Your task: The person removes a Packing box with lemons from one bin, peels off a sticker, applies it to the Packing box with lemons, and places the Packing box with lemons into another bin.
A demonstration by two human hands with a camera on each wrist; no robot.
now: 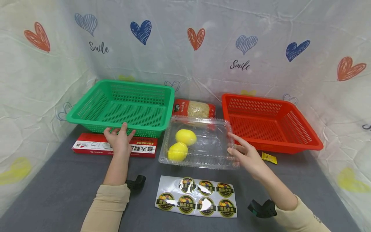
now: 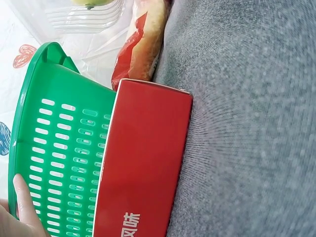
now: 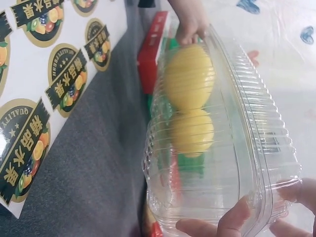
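Note:
My right hand [image 1: 250, 159] pinches the right side of a clear plastic container [image 1: 211, 143], fingers on both sides of its edge in the right wrist view. The container is tilted and overlaps the table and the red basket's left side. Inside, against its left side, lie two lemons [image 3: 190, 79], touching each other. My left hand [image 1: 119, 141] is at the front of a green basket [image 1: 137, 111], one finger reaching its rim [image 2: 19, 197]. Below that hand is a long red and white box [image 1: 95, 145] with printed characters.
A red basket [image 1: 255, 129] stands at the right, with a small yellow packet [image 1: 269, 158] before it. Behind the container lies a red, clear-windowed food bag [image 1: 194, 108]. A sheet of round fruit stickers [image 1: 196, 197] lies in front. Heart-printed cloth hangs at the back.

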